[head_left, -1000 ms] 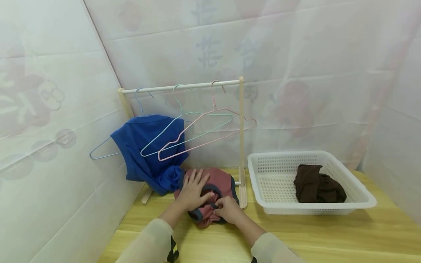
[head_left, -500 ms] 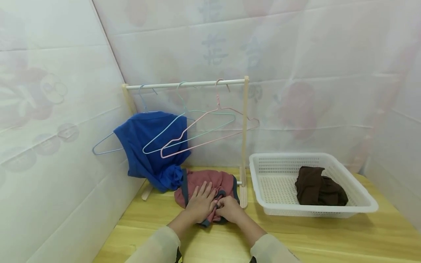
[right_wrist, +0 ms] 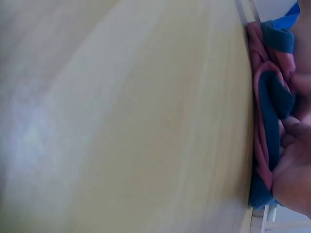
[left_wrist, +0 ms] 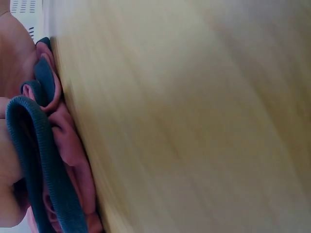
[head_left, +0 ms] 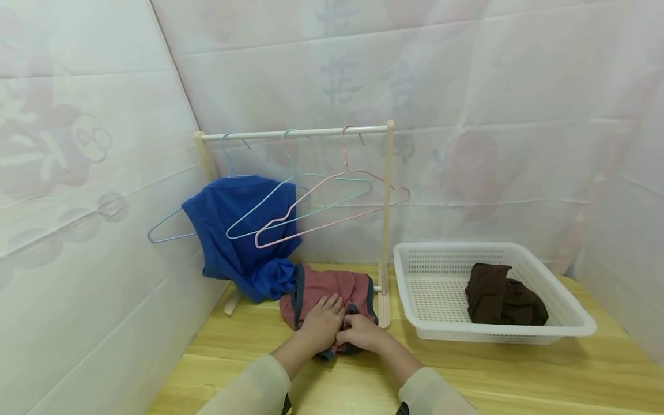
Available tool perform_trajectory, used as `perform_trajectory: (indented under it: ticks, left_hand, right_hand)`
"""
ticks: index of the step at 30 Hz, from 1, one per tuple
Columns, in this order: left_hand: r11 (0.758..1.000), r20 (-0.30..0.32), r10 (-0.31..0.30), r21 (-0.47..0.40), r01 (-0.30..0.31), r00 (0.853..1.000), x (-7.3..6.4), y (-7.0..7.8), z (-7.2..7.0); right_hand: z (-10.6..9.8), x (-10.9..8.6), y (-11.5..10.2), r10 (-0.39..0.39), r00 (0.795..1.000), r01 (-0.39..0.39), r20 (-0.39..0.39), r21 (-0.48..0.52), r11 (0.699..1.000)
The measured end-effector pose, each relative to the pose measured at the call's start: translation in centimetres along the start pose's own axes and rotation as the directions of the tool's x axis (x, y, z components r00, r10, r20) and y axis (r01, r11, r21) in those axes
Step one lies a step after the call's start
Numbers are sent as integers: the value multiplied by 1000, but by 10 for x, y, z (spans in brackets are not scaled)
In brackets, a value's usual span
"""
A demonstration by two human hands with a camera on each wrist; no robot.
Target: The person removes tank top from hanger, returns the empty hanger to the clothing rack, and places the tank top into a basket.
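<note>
In the head view a dusty-red garment (head_left: 332, 283) with dark grey-blue trim lies bunched on the table, below the hanging rack. My left hand (head_left: 323, 321) lies over its front part, fingers extended on the cloth. Close beside it, my right hand (head_left: 361, 334) pinches the dark trim with curled fingers. Both hands nearly meet at the garment's near edge. The left wrist view shows a looped band of dark trim (left_wrist: 36, 145) beside the hands. Folded layers of the garment (right_wrist: 262, 116) also show at the right wrist view's edge, against the right hand's curled fingers.
A blue garment (head_left: 238, 225) hangs from a blue hanger on the rack's white bar (head_left: 316, 132). Right of it hang a green hanger (head_left: 236, 227) and a pink hanger (head_left: 256, 239). A white basket (head_left: 544, 332) holding a dark brown cloth (head_left: 503, 297) stands at the right.
My left hand has slid toward me and right across the garment, closer to the right hand. The garment's upper part lies flatter, and its opening is gathered under the hands.
</note>
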State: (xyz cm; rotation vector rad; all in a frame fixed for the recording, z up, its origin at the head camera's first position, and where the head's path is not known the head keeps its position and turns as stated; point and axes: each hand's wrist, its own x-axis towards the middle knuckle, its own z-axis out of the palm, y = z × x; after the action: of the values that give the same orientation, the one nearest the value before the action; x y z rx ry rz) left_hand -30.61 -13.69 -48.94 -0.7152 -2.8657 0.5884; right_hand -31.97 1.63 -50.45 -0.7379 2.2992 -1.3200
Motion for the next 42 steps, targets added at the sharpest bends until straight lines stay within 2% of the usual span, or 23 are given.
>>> perform_trajectory:
  ticks: [2,4,9,11,13,14,15,18,21,23,24,26,28,30,32,33,36,42]
  left_hand:
    - [1000,-6,7,0,-7,1000,0,2,-1]
    - [1000,-9,10,-12,-11,1000,1,3,-1]
    - [992,-2,33,-122,-33,999,-1,0,-2]
    - [978,-10,51,-203,-52,999,-3,-3,-3]
    - [951,-22,70,-300,-73,997,-4,-9,-4]
    - [929,-20,73,-361,-75,997,-5,-12,-5]
    - [901,-20,75,-427,-76,997,-5,-15,-7]
    - [782,8,62,-622,-44,998,-4,-24,-9]
    - [635,56,33,-772,22,998,-2,-32,-9]
    - [526,93,20,-848,69,995,-2,-36,-8]
    - [466,113,18,-880,92,993,-1,-38,-7]
    - [366,148,17,-921,131,989,0,-42,-5]
    - [298,174,25,-941,159,984,2,-45,-4]
    - [266,195,31,-947,180,980,3,-48,-3]
    - [257,211,32,-947,196,977,3,-51,-3]
    - [249,219,32,-947,204,975,3,-52,-4]
    - [228,226,38,-950,212,973,3,-55,-3]
    - [172,206,74,-966,191,976,3,-55,-1]
  right_hand:
    - [-3,-3,-1,3,999,-4,49,10,1000]
    - [-4,-6,-3,11,997,-9,78,-23,1000]
    - [-4,-14,-5,17,996,-4,87,-148,989]
    - [-2,-15,-5,5,998,8,63,-210,978]
    - [0,-15,-4,-14,1000,19,18,-303,953]
    - [1,-15,-4,-36,999,30,-11,-351,936]
    - [2,-15,-4,-70,996,45,-46,-419,907]
    - [5,-16,-7,-196,969,65,-148,-617,784]
    - [10,-16,-9,-316,921,42,-226,-751,660]
    - [13,-15,-10,-345,904,15,-253,-787,617]
    - [14,-15,-10,-341,903,0,-262,-793,610]
    - [15,-13,-10,-305,914,-20,-266,-782,623]
    - [15,-11,-11,-224,942,-34,-251,-733,679]
    - [14,-9,-11,-133,966,-53,-222,-672,739]
    - [14,-6,-13,-54,981,-74,-186,-618,783]
    - [14,-5,-14,-25,985,-83,-169,-602,794]
    - [14,-2,-17,13,991,-91,-132,-607,789]
    - [12,-2,-23,19,993,-91,-117,-648,756]
